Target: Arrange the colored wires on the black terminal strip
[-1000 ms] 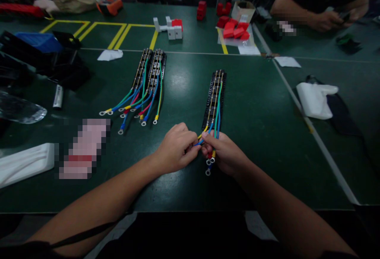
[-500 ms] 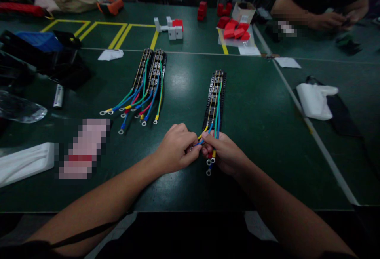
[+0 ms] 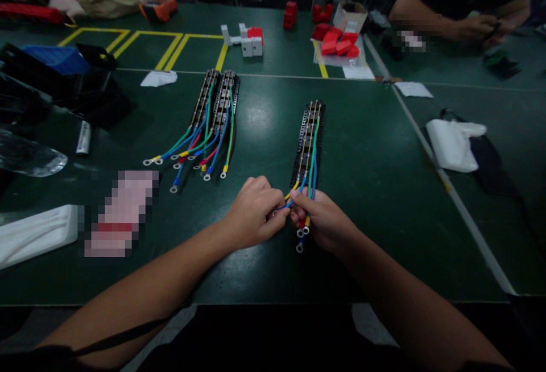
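A black terminal strip (image 3: pixel 307 141) lies on the green table, with yellow, blue and green wires running from it toward me. My right hand (image 3: pixel 322 218) is closed around these wires (image 3: pixel 313 173) just below the strip; ring terminals (image 3: pixel 300 241) hang out under the fingers. To its left, my left hand (image 3: pixel 258 213) is closed in a pinch on the end of a blue wire (image 3: pixel 285 206), and the fingers hide part of it. Further left lie two similar wired strips (image 3: pixel 224 102) side by side, their ring-ended leads (image 3: pixel 207 177) spread on the table.
Red plastic parts (image 3: pixel 336 45) lie in a bag beside a cardboard box (image 3: pixel 350 17). White and red blocks (image 3: pixel 251 42) stand at the back. Black bins (image 3: pixel 98 93) are at left, a white gun-shaped tool (image 3: pixel 454 141) at right. Two other people sit across the table.
Both my hands stay almost still on the wires, with only a slight shift at the left fingertips. At the back right, another person's hands have moved a little.
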{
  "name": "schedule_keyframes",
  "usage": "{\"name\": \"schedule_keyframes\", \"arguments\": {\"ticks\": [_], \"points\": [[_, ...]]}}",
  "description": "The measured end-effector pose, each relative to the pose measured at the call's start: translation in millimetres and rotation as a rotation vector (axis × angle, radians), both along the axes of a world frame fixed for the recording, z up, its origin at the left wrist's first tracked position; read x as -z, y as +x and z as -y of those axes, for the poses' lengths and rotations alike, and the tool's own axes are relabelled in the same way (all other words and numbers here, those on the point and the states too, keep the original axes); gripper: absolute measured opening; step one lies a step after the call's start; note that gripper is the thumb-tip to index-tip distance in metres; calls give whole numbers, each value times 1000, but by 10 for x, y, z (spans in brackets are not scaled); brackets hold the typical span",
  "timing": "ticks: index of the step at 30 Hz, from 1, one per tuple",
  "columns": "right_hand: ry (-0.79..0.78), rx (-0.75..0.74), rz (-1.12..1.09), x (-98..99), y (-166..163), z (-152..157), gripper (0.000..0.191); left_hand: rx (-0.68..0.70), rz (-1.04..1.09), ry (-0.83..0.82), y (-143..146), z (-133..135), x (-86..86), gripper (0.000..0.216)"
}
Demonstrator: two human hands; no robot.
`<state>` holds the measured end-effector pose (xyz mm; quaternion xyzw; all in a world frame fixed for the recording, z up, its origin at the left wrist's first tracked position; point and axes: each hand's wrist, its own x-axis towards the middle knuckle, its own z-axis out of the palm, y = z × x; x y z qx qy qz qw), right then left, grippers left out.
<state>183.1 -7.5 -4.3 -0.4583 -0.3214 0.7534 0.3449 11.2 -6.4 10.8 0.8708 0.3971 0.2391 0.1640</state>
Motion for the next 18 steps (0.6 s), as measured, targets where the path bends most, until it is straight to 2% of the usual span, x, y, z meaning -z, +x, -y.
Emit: {"name": "schedule_keyframes", "arguments": {"ticks": [18], "points": [[-5,-5,-3,-34,-3,-3,38,2,-2,2,6,0,5,20]]}}
